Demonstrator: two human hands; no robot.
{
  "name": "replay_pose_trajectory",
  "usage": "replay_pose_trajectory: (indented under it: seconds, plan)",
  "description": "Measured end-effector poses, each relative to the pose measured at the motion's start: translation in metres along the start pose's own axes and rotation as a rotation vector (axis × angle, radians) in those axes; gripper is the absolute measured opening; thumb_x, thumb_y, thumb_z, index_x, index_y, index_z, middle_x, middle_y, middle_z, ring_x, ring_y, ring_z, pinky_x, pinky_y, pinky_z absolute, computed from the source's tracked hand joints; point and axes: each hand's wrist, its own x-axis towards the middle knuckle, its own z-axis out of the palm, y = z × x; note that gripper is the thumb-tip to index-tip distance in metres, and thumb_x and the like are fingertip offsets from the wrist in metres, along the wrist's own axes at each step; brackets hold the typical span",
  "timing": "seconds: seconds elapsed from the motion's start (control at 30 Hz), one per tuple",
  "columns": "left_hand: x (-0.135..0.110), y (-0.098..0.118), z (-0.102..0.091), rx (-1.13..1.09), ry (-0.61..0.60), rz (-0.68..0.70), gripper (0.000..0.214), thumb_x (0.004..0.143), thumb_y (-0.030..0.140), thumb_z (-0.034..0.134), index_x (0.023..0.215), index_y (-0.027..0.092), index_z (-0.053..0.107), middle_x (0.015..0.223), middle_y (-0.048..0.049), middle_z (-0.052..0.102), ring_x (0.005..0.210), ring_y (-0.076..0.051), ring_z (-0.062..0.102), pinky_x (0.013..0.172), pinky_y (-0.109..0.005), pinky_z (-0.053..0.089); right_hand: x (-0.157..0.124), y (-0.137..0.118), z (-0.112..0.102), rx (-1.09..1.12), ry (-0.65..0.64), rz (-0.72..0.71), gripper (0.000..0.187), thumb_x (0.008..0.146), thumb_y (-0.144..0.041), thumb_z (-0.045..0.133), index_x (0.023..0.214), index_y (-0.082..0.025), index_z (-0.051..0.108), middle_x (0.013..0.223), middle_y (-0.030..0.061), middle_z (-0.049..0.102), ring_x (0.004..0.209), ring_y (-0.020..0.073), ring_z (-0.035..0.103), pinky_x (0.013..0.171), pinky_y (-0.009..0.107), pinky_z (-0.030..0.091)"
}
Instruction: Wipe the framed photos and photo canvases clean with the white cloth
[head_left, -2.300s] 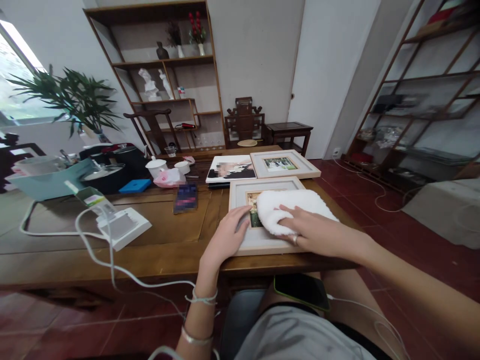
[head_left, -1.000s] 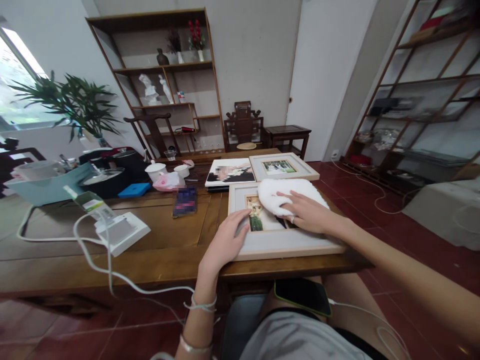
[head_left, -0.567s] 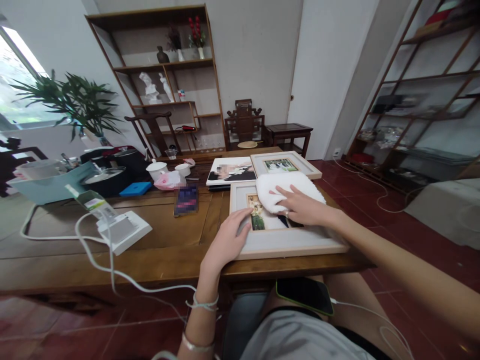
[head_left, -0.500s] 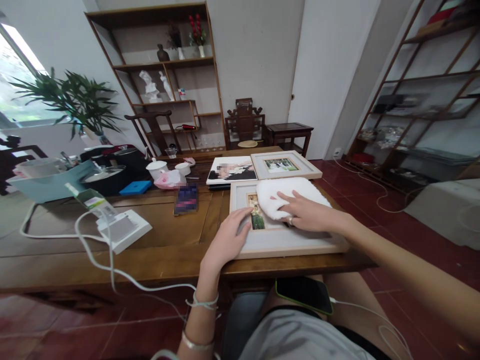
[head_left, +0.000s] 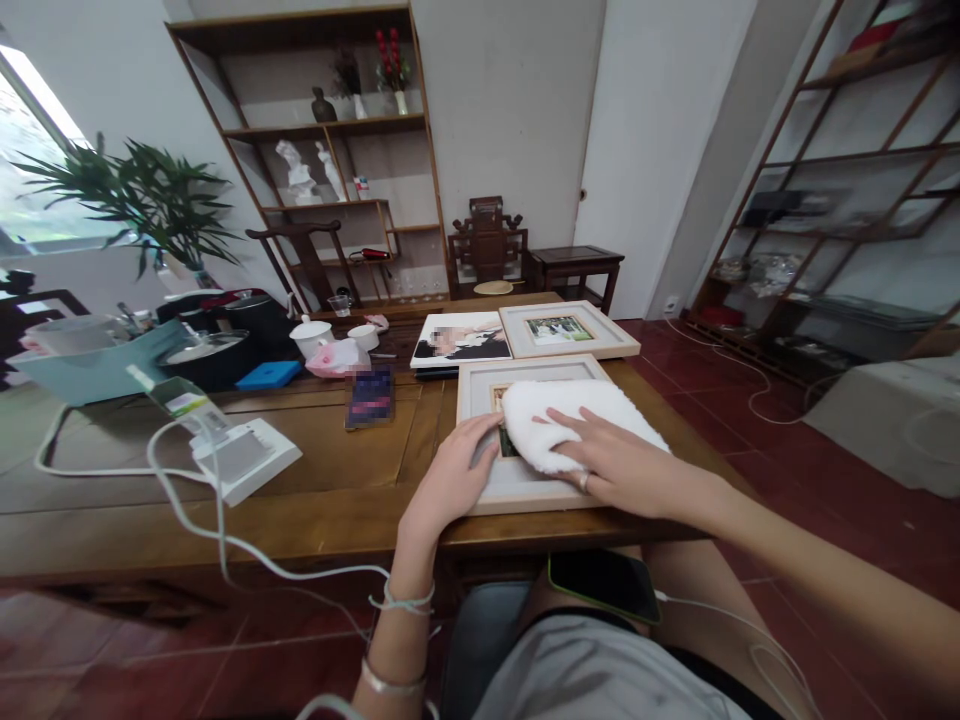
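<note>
A picture frame point(head_left: 536, 372) with pale wood edges and a light mat lies flat near the table's front edge. Spread across its glass is a fluffy white cloth point(head_left: 540, 430), which hides most of the small photo inside. My right hand point(head_left: 600, 455) presses on the cloth, gripping it with some fingers spread on top and a ring on one finger. My left hand point(head_left: 457, 465) rests over the frame's left side, its fingers stretched out and thumb apart. Nothing is held in it.
Behind lie a second frame point(head_left: 592, 345) and a photo panel point(head_left: 457, 345). Leftward are a pixelated dark item point(head_left: 370, 397), a white box point(head_left: 251, 460) and a looping white cable point(head_left: 262, 565). A phone point(head_left: 604, 582) rests on my lap.
My right hand and the white cloth have slid toward me on the frame, covering more of the photo and uncovering the frame's far edge. My left hand stays at the left side.
</note>
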Motion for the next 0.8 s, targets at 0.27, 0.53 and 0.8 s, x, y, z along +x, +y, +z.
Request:
replay_pose_trajectory:
  seconds: [0.27,0.53,0.8]
  plan:
    - [0.000,0.000,0.000,0.012,-0.006,-0.015,0.038,0.088,0.018,0.045,0.126,0.018,0.053,0.133,-0.0085,0.055,0.124,-0.020,0.048,0.109,-0.039,0.034,0.038,0.048,0.014,-0.212,0.144,0.055,0.036,0.085,-0.019,0.046,0.117,-0.012,0.061,0.149,0.0159,0.029,0.139,0.0317,0.018,0.108,0.054,0.022]
    - [0.000,0.001,-0.001,0.006,-0.007,-0.014,0.038,0.088,0.018,0.046,0.125,0.017,0.054,0.133,-0.0091,0.055,0.124,-0.021,0.048,0.109,-0.039,0.033,0.055,0.053,0.007,-0.190,0.050,0.062,0.042,0.083,-0.014,0.046,0.124,-0.013,0.058,0.150,0.0169,0.026,0.140,0.0347,0.014,0.108,0.058,0.019]
    - [0.000,0.001,0.000,0.003,0.001,-0.018,0.037,0.089,0.017,0.044,0.124,0.017,0.055,0.132,-0.0091,0.056,0.123,-0.021,0.049,0.108,-0.039,0.035,0.004,-0.004,-0.017,-0.032,-0.117,-0.069,0.033,0.084,-0.012,0.045,0.108,-0.017,0.067,0.135,0.0145,0.051,0.132,0.0312,0.035,0.106,0.049,0.029]
